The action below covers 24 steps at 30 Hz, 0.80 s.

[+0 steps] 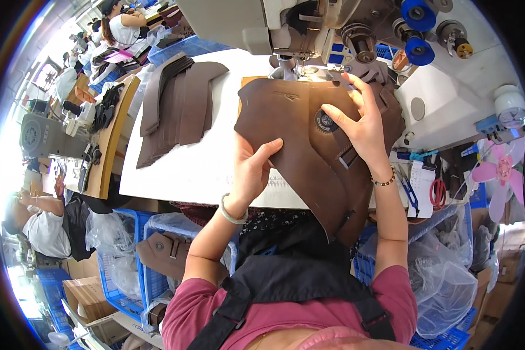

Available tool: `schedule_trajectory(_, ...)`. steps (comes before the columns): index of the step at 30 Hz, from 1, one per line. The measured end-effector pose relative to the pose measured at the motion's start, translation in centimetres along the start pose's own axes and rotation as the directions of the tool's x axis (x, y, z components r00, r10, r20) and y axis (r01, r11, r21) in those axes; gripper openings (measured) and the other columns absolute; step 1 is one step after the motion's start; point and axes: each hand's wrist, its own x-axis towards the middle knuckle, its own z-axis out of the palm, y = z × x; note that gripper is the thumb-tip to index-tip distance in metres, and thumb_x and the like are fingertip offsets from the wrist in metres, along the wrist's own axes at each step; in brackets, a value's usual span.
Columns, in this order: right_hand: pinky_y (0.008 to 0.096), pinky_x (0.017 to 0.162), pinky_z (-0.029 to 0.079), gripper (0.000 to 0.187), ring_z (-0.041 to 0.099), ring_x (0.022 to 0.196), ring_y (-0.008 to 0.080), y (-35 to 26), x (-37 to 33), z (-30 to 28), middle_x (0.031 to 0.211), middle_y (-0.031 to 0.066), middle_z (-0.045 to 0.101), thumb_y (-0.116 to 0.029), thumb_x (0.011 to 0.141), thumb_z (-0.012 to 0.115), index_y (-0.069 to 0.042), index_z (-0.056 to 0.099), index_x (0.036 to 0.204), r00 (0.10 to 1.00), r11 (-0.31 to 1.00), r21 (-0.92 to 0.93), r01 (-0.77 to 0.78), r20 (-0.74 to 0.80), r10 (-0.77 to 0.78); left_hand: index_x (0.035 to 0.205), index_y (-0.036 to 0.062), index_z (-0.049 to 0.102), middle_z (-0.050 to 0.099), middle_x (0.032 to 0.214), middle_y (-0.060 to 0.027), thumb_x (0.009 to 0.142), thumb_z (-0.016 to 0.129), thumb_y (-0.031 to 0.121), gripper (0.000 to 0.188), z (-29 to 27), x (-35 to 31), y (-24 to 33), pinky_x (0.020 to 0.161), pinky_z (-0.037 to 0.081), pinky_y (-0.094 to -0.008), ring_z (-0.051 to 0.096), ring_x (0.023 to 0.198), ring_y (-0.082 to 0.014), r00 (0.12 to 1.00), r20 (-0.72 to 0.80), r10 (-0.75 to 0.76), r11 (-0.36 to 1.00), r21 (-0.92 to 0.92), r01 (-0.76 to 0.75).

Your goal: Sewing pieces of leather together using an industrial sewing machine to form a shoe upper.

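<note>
A large brown leather piece (280, 119) with a round dark badge (326, 121) and a small metal-edged slot lies under the head of a sewing machine (300, 58). Its lower end hangs over the table edge onto my lap. My left hand (252, 172) pinches the left edge, thumb on top and the other fingers hidden beneath. On the right side, my right hand (364, 125) rests with thumb and forefinger spread apart, the thumb beside the badge and the fingertips near the needle area. More brown leather (391, 108) shows behind my right hand.
Stacked brown leather pieces (181, 108) lie left on the white tabletop (227, 169). Blue-handled snips (411, 195) and red-handled scissors (437, 193) sit at the right. Blue crates (121, 274) with plastic bags flank my lap. Other people work at the far left.
</note>
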Motion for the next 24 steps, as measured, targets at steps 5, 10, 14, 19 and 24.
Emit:
schedule_trajectory(5,0.0232,0.077,0.045,0.031,0.057,0.084,0.0068,0.6,1.0,-1.4,0.094,0.0052,0.066,-0.016,0.084,0.074,0.002,0.059,0.104,0.955,0.970,-0.067,-0.232,0.175,0.241,0.138,0.0049,0.032,0.051,0.126,-0.0147,0.087,0.053,-0.008,0.058,0.8,-0.4,0.0,0.080,0.056,-0.0278,0.060,0.107,-0.0213,0.997,-0.055,-0.052,0.998,-0.048,0.050)
schedule_trajectory(10,0.0215,0.074,0.044,0.027,0.052,0.084,0.0049,-0.7,2.4,-1.5,0.092,0.0019,0.061,-0.017,0.084,0.070,0.002,0.058,0.099,0.924,0.941,0.029,-0.337,0.200,0.325,0.140,0.0063,0.028,0.050,0.127,-0.0149,0.088,0.053,-0.006,0.059,1.7,-0.3,1.2,0.071,0.060,-0.0304,0.061,0.105,-0.0229,0.997,-0.055,-0.062,0.998,-0.021,0.061)
schedule_trajectory(14,0.0209,0.076,0.044,0.027,0.054,0.086,0.0050,-1.2,2.8,-1.4,0.094,0.0020,0.062,-0.015,0.083,0.069,0.002,0.058,0.101,0.896,0.906,0.083,-0.414,0.213,0.390,0.138,0.0033,0.032,0.051,0.126,-0.0145,0.088,0.052,-0.007,0.055,3.3,-0.7,2.4,0.076,0.057,-0.0310,0.060,0.107,-0.0217,0.990,-0.095,-0.101,0.994,-0.041,0.097)
schedule_trajectory(19,0.0211,0.082,0.045,0.027,0.057,0.089,0.0063,-1.7,2.8,-1.4,0.097,0.0025,0.063,-0.014,0.083,0.068,0.001,0.059,0.104,0.864,0.844,0.211,-0.493,0.232,0.447,0.135,0.0006,0.038,0.054,0.124,-0.0140,0.087,0.051,-0.007,0.050,3.8,-1.1,2.7,0.085,0.053,-0.0300,0.057,0.110,-0.0202,0.982,-0.127,-0.137,0.990,-0.061,0.130)
schedule_trajectory(24,0.0210,0.083,0.045,0.034,0.057,0.090,0.0068,-0.5,3.2,-1.7,0.099,0.0031,0.064,-0.015,0.082,0.069,0.003,0.059,0.109,0.862,0.855,0.203,-0.476,0.298,0.410,0.140,0.0028,0.028,0.053,0.124,-0.0134,0.089,0.058,-0.004,0.059,2.6,-0.9,1.8,0.074,0.056,-0.0258,0.062,0.101,-0.0191,0.984,-0.161,-0.081,0.994,-0.081,0.068)
